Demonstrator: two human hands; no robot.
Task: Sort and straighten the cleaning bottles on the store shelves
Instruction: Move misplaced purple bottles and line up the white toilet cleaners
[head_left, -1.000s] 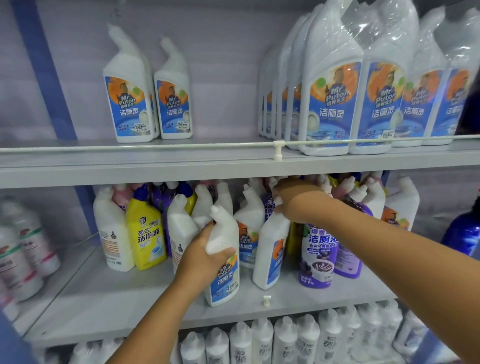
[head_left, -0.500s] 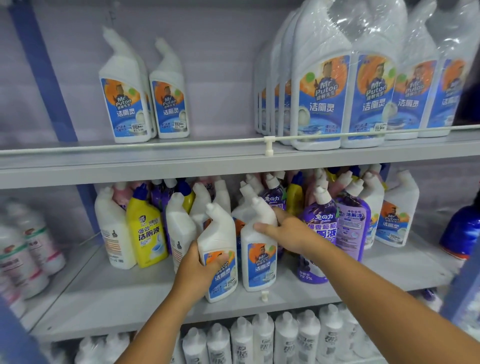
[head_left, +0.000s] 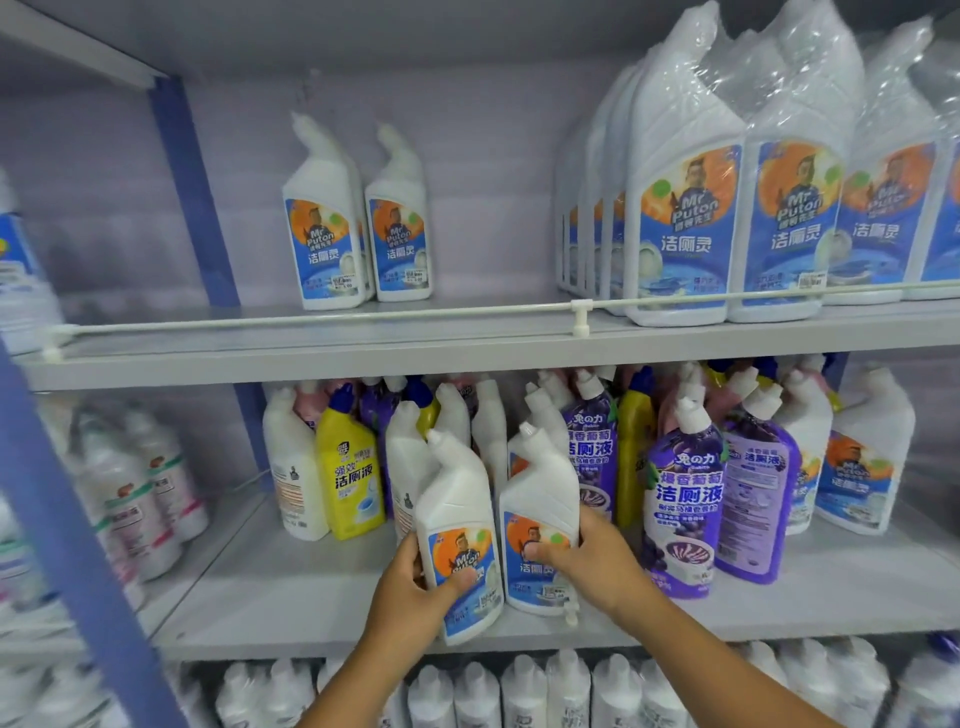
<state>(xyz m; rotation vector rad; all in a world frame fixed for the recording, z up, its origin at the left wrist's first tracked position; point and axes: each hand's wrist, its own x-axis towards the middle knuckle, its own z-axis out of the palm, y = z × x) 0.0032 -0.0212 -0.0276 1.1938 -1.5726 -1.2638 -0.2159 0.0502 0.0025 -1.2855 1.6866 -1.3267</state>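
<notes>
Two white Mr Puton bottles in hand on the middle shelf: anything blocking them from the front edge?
Nothing visible. The left hand grips one white bottle and the right hand grips the other, both already at the front of the middle shelf. The purple bottle stands to their right, apart.

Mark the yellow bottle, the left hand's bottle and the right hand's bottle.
yellow bottle (head_left: 351, 480): head view, front label.
left hand's bottle (head_left: 457, 499): head view, white shoulder.
right hand's bottle (head_left: 540, 493): head view, white shoulder.
</notes>
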